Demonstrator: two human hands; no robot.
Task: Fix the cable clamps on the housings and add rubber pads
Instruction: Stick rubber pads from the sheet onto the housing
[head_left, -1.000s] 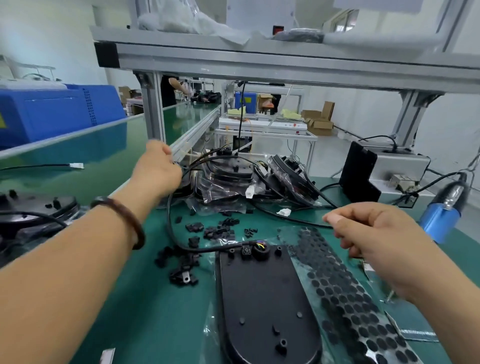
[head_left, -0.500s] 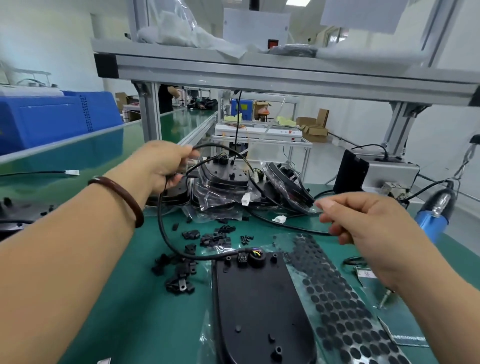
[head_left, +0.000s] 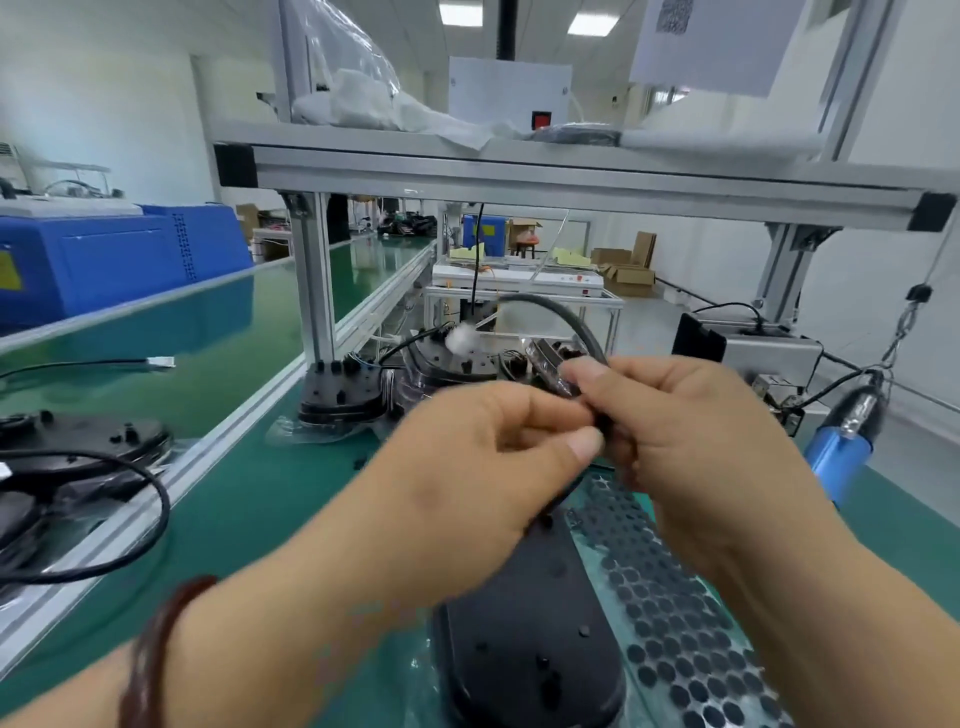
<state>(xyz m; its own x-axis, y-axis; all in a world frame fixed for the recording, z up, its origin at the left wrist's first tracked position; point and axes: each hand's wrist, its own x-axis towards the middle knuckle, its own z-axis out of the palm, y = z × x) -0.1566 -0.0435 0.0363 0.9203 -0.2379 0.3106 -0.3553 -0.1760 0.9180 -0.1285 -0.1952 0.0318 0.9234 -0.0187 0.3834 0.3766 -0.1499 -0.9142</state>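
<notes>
Both the left hand (head_left: 467, 467) and right hand (head_left: 691, 441) pinch the looped black cable (head_left: 563, 317) above the near housing (head_left: 524, 634) on the counter (head_left: 270, 499); seating it squarely probably eases clamping.

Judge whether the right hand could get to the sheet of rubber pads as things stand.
Probably yes, once it lets go: the sheet of rubber pads lies bare just below the right hand, nothing between. For now that hand and the left hand are both pinching the black cable.
</notes>
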